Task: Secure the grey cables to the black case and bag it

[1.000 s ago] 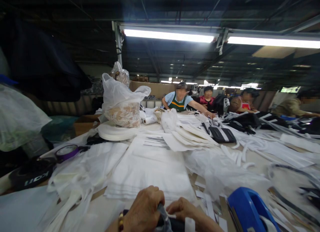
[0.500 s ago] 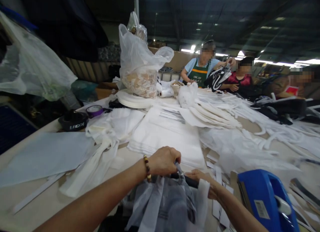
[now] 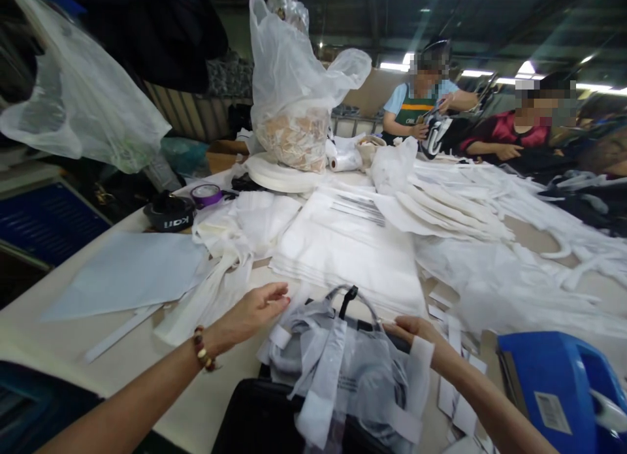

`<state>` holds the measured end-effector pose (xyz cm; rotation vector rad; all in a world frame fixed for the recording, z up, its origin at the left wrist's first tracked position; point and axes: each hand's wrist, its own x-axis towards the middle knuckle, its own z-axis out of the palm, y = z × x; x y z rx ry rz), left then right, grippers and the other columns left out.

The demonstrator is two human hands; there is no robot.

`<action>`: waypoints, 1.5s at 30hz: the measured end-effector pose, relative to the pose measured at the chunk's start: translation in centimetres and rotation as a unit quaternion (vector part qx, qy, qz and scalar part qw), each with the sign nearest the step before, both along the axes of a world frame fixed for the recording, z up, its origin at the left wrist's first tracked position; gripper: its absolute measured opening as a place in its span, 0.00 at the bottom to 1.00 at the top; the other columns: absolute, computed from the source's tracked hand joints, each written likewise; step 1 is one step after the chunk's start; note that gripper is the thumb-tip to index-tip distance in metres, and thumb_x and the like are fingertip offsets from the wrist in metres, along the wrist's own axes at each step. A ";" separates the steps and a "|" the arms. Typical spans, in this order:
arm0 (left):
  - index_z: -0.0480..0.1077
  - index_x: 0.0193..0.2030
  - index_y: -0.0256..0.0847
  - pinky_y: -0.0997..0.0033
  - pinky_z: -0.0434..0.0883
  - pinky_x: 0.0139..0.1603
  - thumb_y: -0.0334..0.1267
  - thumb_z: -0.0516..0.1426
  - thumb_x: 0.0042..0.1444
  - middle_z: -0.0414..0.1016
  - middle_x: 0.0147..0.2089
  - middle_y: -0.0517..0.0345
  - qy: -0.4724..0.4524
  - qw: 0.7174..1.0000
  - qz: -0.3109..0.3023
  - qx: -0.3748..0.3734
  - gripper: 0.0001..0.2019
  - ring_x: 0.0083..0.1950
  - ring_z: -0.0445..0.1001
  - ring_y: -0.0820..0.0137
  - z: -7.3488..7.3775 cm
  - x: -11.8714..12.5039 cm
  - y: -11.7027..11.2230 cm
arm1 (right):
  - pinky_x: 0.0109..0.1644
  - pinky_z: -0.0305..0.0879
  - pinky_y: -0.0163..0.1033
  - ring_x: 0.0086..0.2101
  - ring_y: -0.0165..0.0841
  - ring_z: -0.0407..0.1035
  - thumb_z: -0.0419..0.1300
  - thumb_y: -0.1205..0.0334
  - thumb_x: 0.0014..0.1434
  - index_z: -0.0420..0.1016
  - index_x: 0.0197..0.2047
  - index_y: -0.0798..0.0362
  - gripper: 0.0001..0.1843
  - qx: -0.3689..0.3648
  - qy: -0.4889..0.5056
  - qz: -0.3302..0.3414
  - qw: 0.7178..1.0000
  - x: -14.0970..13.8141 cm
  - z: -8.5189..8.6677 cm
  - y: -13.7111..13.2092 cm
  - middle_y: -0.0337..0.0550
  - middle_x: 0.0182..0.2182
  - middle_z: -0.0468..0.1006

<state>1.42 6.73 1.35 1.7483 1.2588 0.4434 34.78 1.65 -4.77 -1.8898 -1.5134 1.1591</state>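
A black bag [image 3: 267, 418] stands at the table's near edge, its upper part covered by clear plastic and white wrapping strips [image 3: 326, 382]. A looped handle with a small black tie [image 3: 347, 300] rises from its top. To the left of the handle, my left hand [image 3: 252, 317] hovers apart from the bag, fingers stretched out and holding nothing. My right hand [image 3: 416, 336] grips the dark upper right edge of the bag, the fingers partly hidden behind it.
Stacked white sheets [image 3: 347, 251] lie ahead of the bag. A blue tape dispenser [image 3: 543, 369] stands at right. A purple tape roll [image 3: 206, 194], a black strap roll [image 3: 170, 212] and a grey-blue sheet [image 3: 132, 271] lie at left. Co-workers [image 3: 416, 108] are at the far side.
My left hand has let go of the handle and moved left, its fingers opening. My right hand stays on the bag's edge. The view has tilted down, showing more of the bag.
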 end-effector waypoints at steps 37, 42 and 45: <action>0.71 0.30 0.37 0.57 0.64 0.46 0.37 0.60 0.51 0.71 0.36 0.51 0.136 0.943 0.028 0.302 0.06 0.43 0.68 0.59 1.9 3.3 -8.7 | 0.40 0.69 0.44 0.35 0.38 0.71 0.55 0.41 0.49 0.72 0.38 0.53 0.24 0.229 0.032 -0.260 0.937 -7.2 2.5 -13.5 0.47 0.39 0.75; 0.71 0.38 0.39 0.60 0.65 0.45 0.41 0.55 0.57 0.73 0.38 0.53 0.109 0.931 0.005 0.349 0.08 0.42 0.69 0.62 1.9 3.8 -9.5 | 0.40 0.70 0.44 0.35 0.38 0.71 0.53 0.43 0.53 0.72 0.39 0.53 0.22 0.249 0.007 -0.255 0.934 -7.1 2.1 -13.8 0.47 0.39 0.74; 0.68 0.43 0.35 0.57 0.64 0.48 0.40 0.50 0.61 0.71 0.41 0.48 0.093 0.917 0.036 0.386 0.12 0.45 0.67 0.60 2.1 3.6 -9.5 | 0.44 0.69 0.47 0.40 0.39 0.69 0.53 0.49 0.58 0.72 0.40 0.52 0.17 0.358 -0.081 -0.227 0.902 -7.1 2.3 -13.9 0.49 0.41 0.73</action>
